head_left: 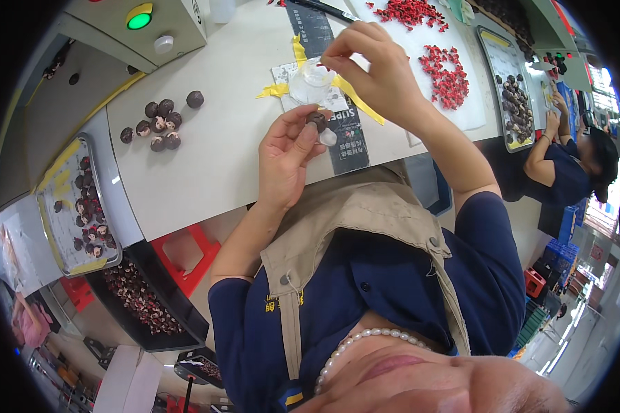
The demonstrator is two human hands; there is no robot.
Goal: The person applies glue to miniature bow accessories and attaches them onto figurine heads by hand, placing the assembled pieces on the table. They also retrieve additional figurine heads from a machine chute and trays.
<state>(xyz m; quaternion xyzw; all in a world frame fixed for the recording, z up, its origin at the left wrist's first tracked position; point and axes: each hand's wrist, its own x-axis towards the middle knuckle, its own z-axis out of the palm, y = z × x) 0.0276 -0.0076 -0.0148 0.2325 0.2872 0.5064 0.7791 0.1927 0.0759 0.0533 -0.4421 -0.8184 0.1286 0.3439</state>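
Observation:
My left hand grips a dark brown ball between thumb and fingers, above the table's near side. A small whitish piece shows at those fingertips; whether it belongs to the ball I cannot tell. To the upper right, my right hand is closed in a pinch, with a tiny red piece at its fingertips. Beneath that pinch lies a clear round dish, on a pad fixed with yellow tape. The two hands are apart.
Several dark balls with pale patches lie at left on the table. Red pieces are heaped on a white sheet at right. Metal trays of balls flank me, left and right. A grey machine stands far left. Another person works at far right.

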